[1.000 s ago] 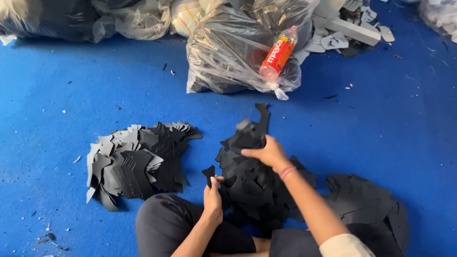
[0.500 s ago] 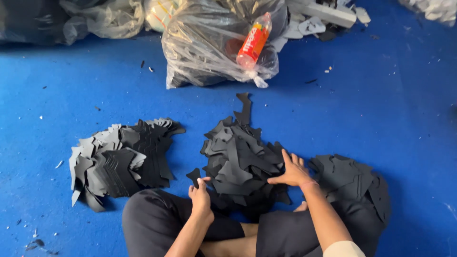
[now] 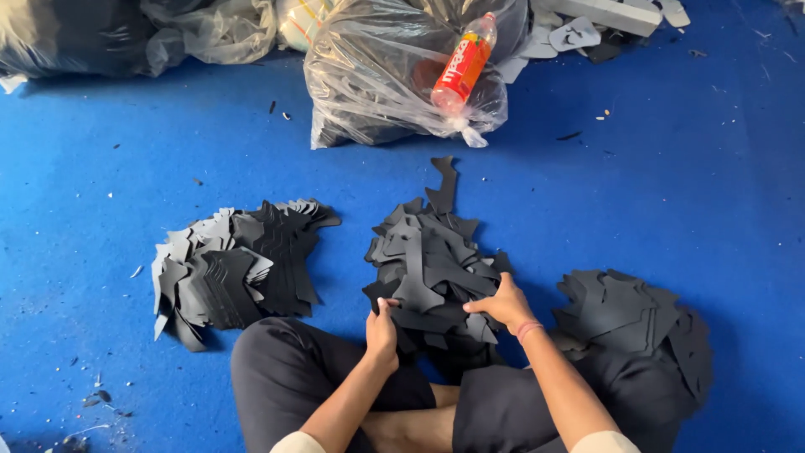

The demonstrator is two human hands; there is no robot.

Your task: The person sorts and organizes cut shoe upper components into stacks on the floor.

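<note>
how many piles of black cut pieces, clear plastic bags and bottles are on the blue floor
Piles of black cut pieces: 3 (left, middle, right)
Clear plastic bags: 3 ()
Bottles: 1
Total: 7

a blue floor carries three heaps of flat black cut pieces: a fanned left stack, a middle pile and a right pile. at the far edge lie clear plastic bags, one with an orange bottle resting on it, plus grey offcuts and small scattered scraps.
</note>
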